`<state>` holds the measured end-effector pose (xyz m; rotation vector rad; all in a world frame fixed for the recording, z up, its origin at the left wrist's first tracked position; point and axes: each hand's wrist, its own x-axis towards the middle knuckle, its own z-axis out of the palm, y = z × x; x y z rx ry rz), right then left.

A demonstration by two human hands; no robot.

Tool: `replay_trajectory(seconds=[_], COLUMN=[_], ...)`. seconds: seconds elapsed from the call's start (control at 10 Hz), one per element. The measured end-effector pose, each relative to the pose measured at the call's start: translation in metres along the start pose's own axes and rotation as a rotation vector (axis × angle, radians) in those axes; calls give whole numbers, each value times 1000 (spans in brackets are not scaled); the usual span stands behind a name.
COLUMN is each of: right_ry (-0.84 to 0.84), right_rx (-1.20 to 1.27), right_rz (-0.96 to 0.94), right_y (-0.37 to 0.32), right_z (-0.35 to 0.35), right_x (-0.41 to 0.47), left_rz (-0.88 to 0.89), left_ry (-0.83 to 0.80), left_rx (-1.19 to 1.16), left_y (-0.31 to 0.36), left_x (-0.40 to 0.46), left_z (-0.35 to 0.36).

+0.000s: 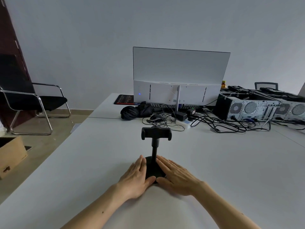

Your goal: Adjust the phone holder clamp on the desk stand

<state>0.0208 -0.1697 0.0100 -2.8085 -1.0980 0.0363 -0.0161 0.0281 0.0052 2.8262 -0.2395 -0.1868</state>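
Observation:
A black phone stand rises from the white desk (231, 162) in front of me. Its round base (152, 169) lies between my two hands, a thin post (154, 151) goes straight up, and the empty clamp (156, 133) sits level on top. My left hand (137, 176) lies flat against the left side of the base, fingers straight and together, thumb at the near rim. My right hand (176, 175) lies flat over the right side of the base, thumb at the near rim. Neither hand touches the clamp.
Behind the stand are the back of a white monitor (179, 76), a mouse, a power strip (184, 123) and tangled cables. Two computer cases (247, 108) lie at the right. A black bag (135, 111) sits left of the monitor. A chair (33, 103) and cardboard box (11, 154) stand on the floor at left.

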Motion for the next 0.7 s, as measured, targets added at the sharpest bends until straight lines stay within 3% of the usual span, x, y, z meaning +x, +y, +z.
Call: replay_trajectory(seconds=[0.7], right_ry=[31], right_rx=[103], right_rz=[50], right_y=[-1], right_z=[5], right_x=[0], left_rz=[32], left_ry=[36], left_rx=[14], left_y=[2], left_x=[-10], left_z=[-4])
